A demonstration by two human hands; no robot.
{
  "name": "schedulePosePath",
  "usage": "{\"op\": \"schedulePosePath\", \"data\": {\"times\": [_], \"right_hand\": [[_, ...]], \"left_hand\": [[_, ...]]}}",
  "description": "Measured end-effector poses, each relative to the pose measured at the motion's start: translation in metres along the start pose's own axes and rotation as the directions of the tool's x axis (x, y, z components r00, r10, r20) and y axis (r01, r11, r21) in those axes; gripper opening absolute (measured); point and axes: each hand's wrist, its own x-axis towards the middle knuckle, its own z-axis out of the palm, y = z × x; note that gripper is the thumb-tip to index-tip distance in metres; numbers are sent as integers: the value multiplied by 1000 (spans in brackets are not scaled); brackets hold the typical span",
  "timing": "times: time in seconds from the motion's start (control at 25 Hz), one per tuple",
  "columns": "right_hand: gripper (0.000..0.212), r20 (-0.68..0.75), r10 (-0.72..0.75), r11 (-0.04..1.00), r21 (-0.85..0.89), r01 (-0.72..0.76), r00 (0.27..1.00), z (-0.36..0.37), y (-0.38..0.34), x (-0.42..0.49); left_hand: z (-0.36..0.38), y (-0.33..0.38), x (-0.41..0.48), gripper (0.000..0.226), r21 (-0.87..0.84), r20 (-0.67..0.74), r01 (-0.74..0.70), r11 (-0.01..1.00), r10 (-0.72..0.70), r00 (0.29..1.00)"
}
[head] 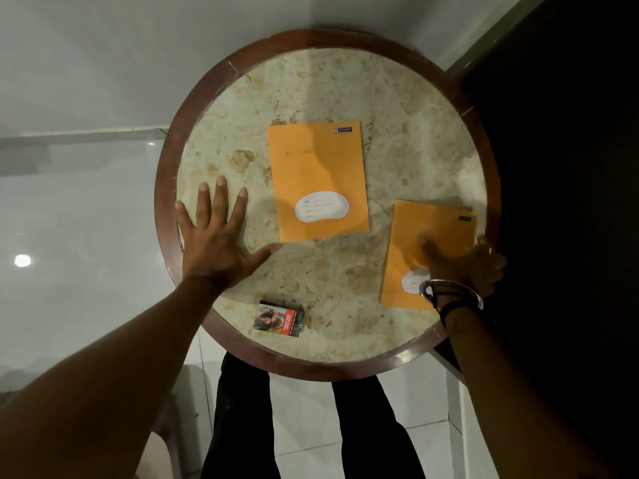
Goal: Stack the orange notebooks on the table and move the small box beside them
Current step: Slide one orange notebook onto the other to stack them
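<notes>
One orange notebook lies flat in the middle of the round marble table, its white label towards me. A second orange notebook sits at the table's right edge, partly lifted or tilted. My right hand grips it at its near right side, thumb on the cover, fingers hidden beneath. My left hand rests flat on the tabletop at the left, fingers spread, holding nothing. The small printed box lies near the front edge, between my arms.
The table has a dark wooden rim. A white wall stands behind it, glossy white floor tiles lie to the left and a dark area is on the right. My dark trouser legs show below the table.
</notes>
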Motion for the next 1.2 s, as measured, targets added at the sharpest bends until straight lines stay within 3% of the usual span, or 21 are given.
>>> {"op": "schedulePosePath", "data": {"times": [0.08,0.16,0.32,0.4,0.52,0.6,0.68,0.76,0.88,1.0,1.2], "right_hand": [[115,81,203,972,-139,-190,976,-2,10,5],[120,165,263,958,-158,-238,951,-3,13,16],[115,292,164,983,-125,-133,942,-8,17,33],[99,287,103,994,-10,-104,952,-11,19,34],[63,150,29,979,195,-58,988,-21,11,34],[49,24,-90,968,236,82,996,-33,-1,37],[41,-65,-287,899,326,292,956,-46,-20,40],[34,-58,-409,809,438,392,911,-53,-43,39],[34,-7,-304,810,525,262,953,-35,-85,40],[36,188,-269,735,674,76,945,6,-119,25],[30,264,-381,780,606,155,886,60,-141,-6]], "left_hand": [[-1,0,0,113,-12,13,0,1000,0,1000],[-2,1,-1,113,-22,24,-3,1000,3,1000],[-9,4,0,113,-26,43,6,1000,-5,999],[-11,4,-1,114,-27,52,12,1000,-11,999],[-11,2,-2,113,-38,62,15,999,-12,998],[-13,2,-1,113,-35,71,20,999,-17,997],[-14,2,-2,113,-31,82,22,999,-20,996],[-12,1,-1,112,-30,77,20,999,-17,997],[-7,0,-1,112,-31,48,10,999,-8,999],[-7,0,-1,111,-19,33,11,1000,-10,999],[-7,-1,-2,111,-10,19,10,1000,-9,1000]]}}
